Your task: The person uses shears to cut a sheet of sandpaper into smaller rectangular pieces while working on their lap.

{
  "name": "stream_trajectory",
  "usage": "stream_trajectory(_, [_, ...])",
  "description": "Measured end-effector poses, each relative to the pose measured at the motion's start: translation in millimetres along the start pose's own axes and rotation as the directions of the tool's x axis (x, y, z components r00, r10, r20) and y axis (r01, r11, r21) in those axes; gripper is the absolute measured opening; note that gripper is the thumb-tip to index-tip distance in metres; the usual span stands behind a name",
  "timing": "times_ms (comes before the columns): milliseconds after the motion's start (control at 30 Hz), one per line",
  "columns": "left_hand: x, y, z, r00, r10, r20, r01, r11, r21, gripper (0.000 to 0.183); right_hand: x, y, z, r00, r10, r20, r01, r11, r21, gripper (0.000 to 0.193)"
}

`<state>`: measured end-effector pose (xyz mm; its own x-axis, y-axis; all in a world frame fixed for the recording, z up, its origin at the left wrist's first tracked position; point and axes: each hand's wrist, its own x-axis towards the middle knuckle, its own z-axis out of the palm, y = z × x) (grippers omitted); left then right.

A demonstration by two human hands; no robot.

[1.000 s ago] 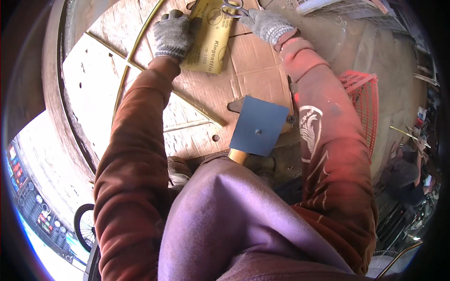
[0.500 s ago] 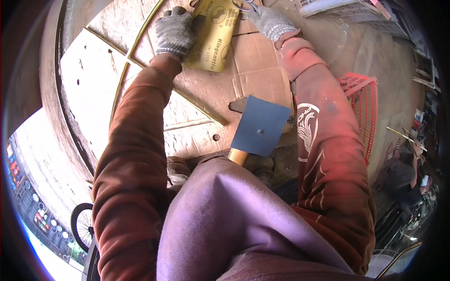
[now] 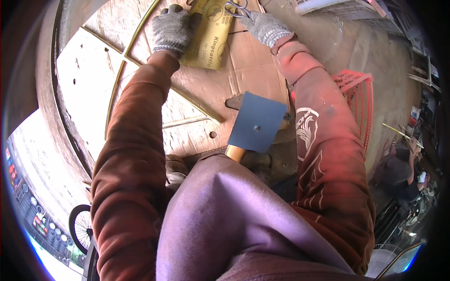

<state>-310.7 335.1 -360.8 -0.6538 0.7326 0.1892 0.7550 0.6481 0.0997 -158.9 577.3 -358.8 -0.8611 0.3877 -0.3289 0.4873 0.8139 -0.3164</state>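
Note:
My left hand (image 3: 172, 29), in a grey knit glove, is closed on the left edge of a yellow-backed sheet of sandpaper (image 3: 211, 40). The sheet lies on brown cardboard (image 3: 255, 63). In my right hand (image 3: 266, 28), also gloved in grey, is a pair of scissors (image 3: 238, 9), its loop handles showing by the fingers at the sheet's right edge. The blades cannot be made out. Nearer to me, a dark blue-grey square sheet (image 3: 260, 122) has a small metal fastener in its middle and a wooden piece (image 3: 235, 153) under its near edge.
Thin yellowish strips (image 3: 194, 105) cross on the pale wooden board (image 3: 93, 89) at left. A red plastic basket (image 3: 358, 103) stands beyond my right forearm. Far right, a person (image 3: 398, 171) is among clutter. At lower left shows a wheel (image 3: 80, 228).
My right hand has drawn slightly toward me, and more of the scissors' handles show. My left hand stays at the sandpaper's edge. The whole view has shifted a little.

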Motion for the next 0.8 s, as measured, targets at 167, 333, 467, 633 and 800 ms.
stream_trajectory(167, [0,-3,4,1.000,-0.002,0.017,0.002,1.000,-0.014,0.043,-15,-10,0,0.990,-0.107,0.092,0.110,0.994,-0.023,0.055])
stream_trajectory(333, [-1,-3,4,0.998,0.028,-0.053,-0.027,1.000,0.014,0.040,-34,-10,7,0.965,-0.205,0.164,0.211,0.977,-0.016,0.054])
stream_trajectory(467, [1,-5,6,0.998,0.055,-0.042,-0.053,0.997,0.051,0.040,-57,-17,11,0.936,-0.294,0.195,0.295,0.955,0.022,0.053])
stream_trajectory(633, [1,-6,6,1.000,0.011,-0.013,-0.011,1.000,0.010,0.038,-71,-50,-4,0.868,-0.146,0.475,0.215,0.972,-0.094,0.047])
stream_trajectory(800, [1,-2,2,0.999,0.035,-0.030,-0.036,0.999,-0.013,0.046,-84,-67,-18,0.749,-0.216,0.626,0.363,0.925,-0.115,0.049])
